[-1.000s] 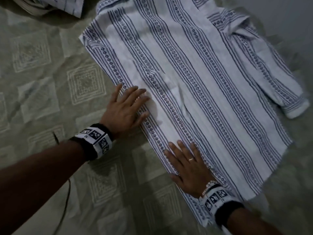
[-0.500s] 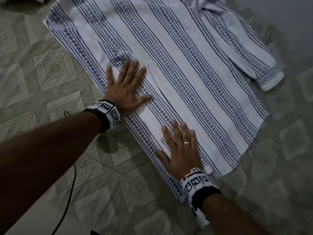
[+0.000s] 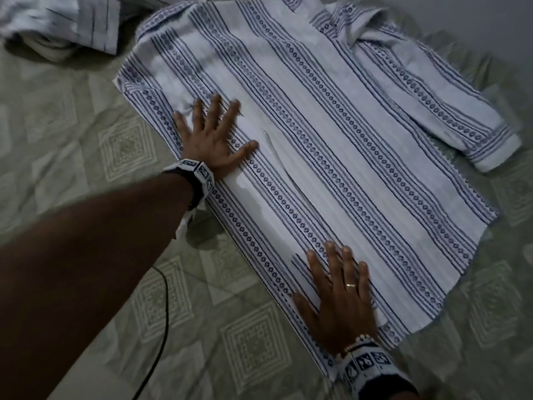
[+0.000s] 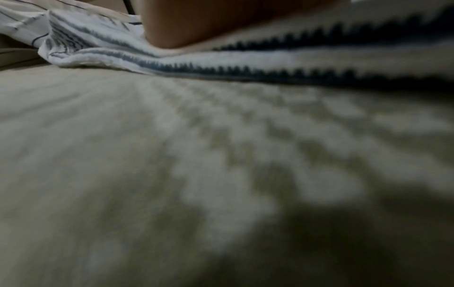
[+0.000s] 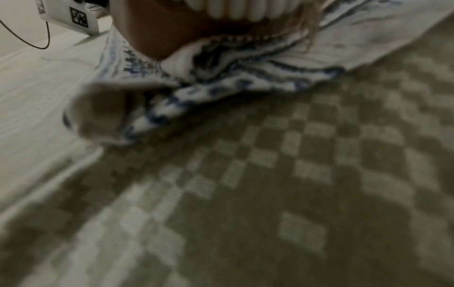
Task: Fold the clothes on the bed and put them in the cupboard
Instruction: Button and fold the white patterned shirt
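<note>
Your left hand (image 3: pixel 212 145) lies flat on the shirt (image 3: pixel 331 157), with the fingers straight and spread wide, near the folded edge on your side. Your right hand (image 3: pixel 337 301) also lies flat on the shirt, closer to the lower hem, with the fingers straight and close together; a ring (image 3: pixel 351 285) is on one finger. Neither hand grips the cloth, both only press on it.

The shirt is white with dark blue patterned stripes. It is spread out on the bed (image 3: pixel 86 134), which has a pale green cover with square patterns. One long side of the shirt is folded over, and the fold runs between your two hands. One sleeve (image 3: pixel 450 111) lies folded across the far side of the shirt, with its cuff just past the edge.

Another piece of white striped cloth (image 3: pixel 66 27) lies on the bed beyond the shirt, near its collar end. A thin black cable (image 3: pixel 164 313) runs under your left forearm.

In the wrist views only the heel of each hand shows, resting on the shirt edge.
</note>
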